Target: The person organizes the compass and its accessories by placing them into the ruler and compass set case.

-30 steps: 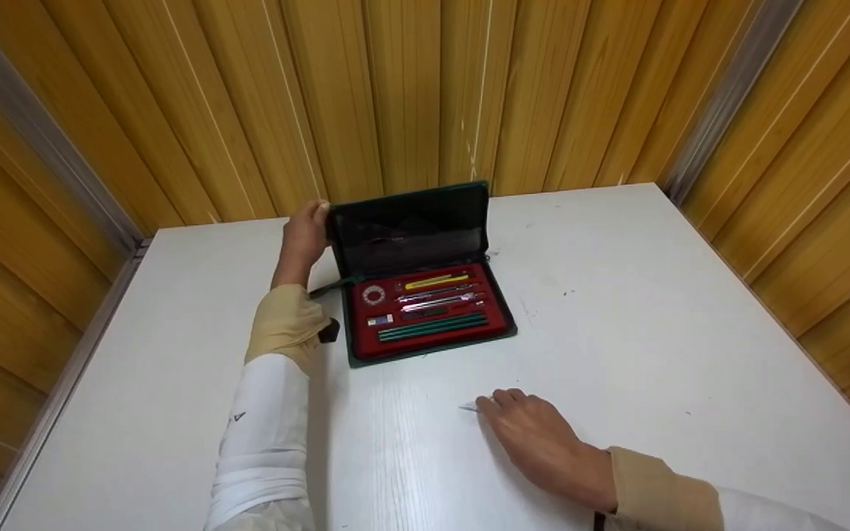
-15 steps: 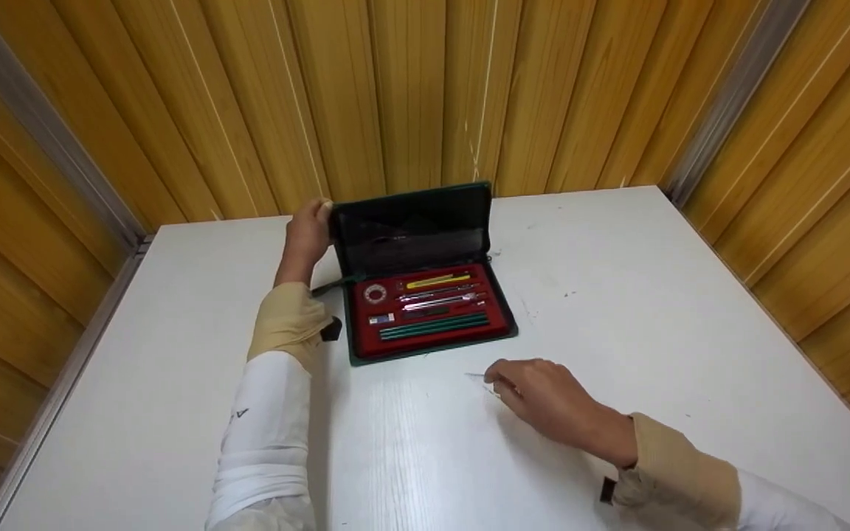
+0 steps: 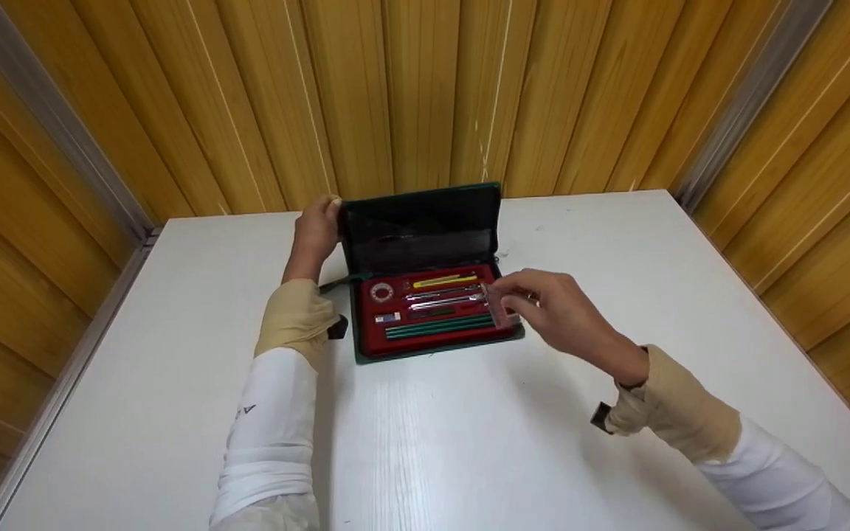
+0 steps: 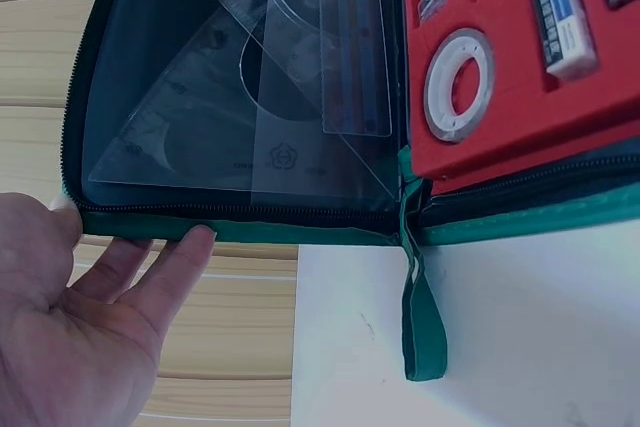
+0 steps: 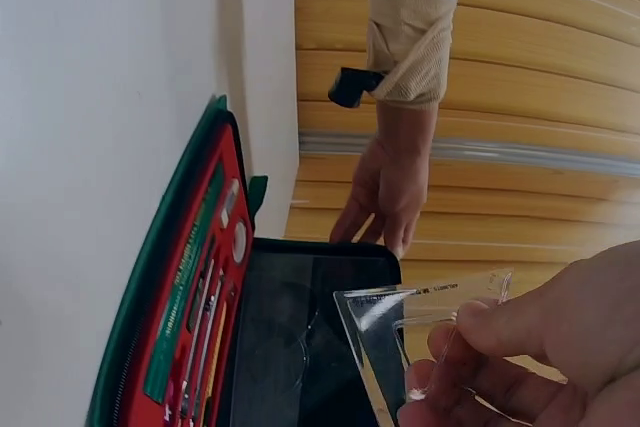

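Observation:
A green zip case stands open on the white table, its black lid (image 3: 425, 221) raised. My left hand (image 3: 314, 228) holds the lid's left edge, fingertips against the green border (image 4: 250, 229) in the left wrist view. Above the case's right side, my right hand (image 3: 561, 313) pinches a clear plastic set square (image 5: 372, 309) between thumb and fingers. The case's red tray (image 3: 373, 346) holds green pencils (image 3: 432, 327), silver drawing instruments (image 3: 446, 302), a yellow slim tool (image 3: 443, 282), a white ring (image 4: 432, 97) and an eraser (image 4: 560, 17). Clear sheets (image 4: 210, 137) sit inside the lid.
A white table (image 3: 425, 442) lies under the case. Yellow wood-look panels (image 3: 410, 88) rise behind and at both sides. A green strap (image 4: 424, 327) hangs from the case's left side. Dark wrist devices (image 3: 602, 417) stick out from the sleeves.
My right hand has lifted from the table and moved forward to the case, carrying the set square over the tray's right end. My left hand keeps holding the lid.

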Demonstrator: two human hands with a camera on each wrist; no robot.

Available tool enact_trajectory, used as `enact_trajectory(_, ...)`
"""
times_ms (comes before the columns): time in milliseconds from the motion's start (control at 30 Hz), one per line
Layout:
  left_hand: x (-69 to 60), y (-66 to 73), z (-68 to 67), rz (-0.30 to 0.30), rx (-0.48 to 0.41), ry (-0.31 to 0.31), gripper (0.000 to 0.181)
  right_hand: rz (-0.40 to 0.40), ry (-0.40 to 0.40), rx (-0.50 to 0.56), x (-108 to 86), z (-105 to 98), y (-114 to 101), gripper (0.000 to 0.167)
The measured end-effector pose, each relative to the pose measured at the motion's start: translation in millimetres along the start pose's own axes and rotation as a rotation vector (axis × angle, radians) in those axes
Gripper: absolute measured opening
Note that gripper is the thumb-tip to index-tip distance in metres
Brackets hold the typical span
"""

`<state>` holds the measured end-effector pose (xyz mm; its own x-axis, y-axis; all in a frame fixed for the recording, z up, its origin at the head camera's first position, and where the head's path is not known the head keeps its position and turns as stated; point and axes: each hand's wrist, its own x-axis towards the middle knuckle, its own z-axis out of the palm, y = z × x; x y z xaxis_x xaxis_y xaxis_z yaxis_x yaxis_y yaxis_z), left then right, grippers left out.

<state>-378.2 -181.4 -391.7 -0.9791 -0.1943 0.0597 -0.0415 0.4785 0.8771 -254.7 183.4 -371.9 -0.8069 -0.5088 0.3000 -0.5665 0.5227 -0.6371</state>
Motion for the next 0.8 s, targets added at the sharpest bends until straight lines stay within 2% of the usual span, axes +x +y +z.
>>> enact_trajectory(367, -5.1, 1.9, -0.8, 0.009, 0.022, 0.030, 0.035, 0.018, 0.154, -0.031, 70.0, -22, 13, 0.013)
enact_trajectory(467, -5.6, 2.2, -1.4, 0.000, 0.023, 0.029, 0.035, 0.022, 0.211, -0.042, 90.2, -20, 20, 0.012)
enact_trajectory(600, -6.6, 2.4, -1.4, 0.000, 0.059, 0.032, 0.034, -0.016, 0.273, -0.072, 114.9, -14, 30, 0.011)
enact_trajectory(800, -8.2, 4.3, 3.7, -0.003, 0.071, 0.026, 0.036, -0.094, 0.288, -0.149, 136.2, -4, 54, 0.015)
